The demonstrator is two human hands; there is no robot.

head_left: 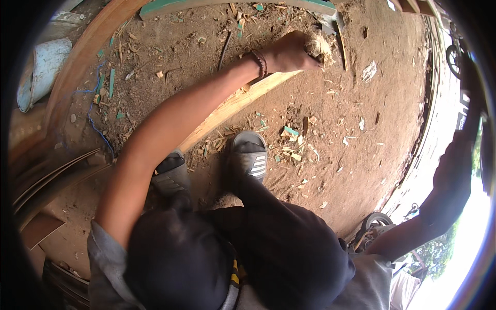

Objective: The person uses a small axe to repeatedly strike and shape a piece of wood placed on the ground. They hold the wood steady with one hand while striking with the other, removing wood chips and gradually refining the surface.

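1. Left hand (289,51) closed around a pale, fibrous clump (318,47), far out over the dirt ground (361,170).
2. Clump sits just past the upper end of a curved wooden plank (232,106), near a grey metal tool (330,23).
3. Left wrist wears a dark bracelet (260,63); the arm crosses the plank.
4. Right hand (454,175) is raised at the far right, backlit; grip can't be made out.
5. Grey slide sandals (249,155) planted beside wood chips (292,150).

Grey short sleeves, dark trousers, grey striped sandals (249,157), a dark beaded wristband (260,63).
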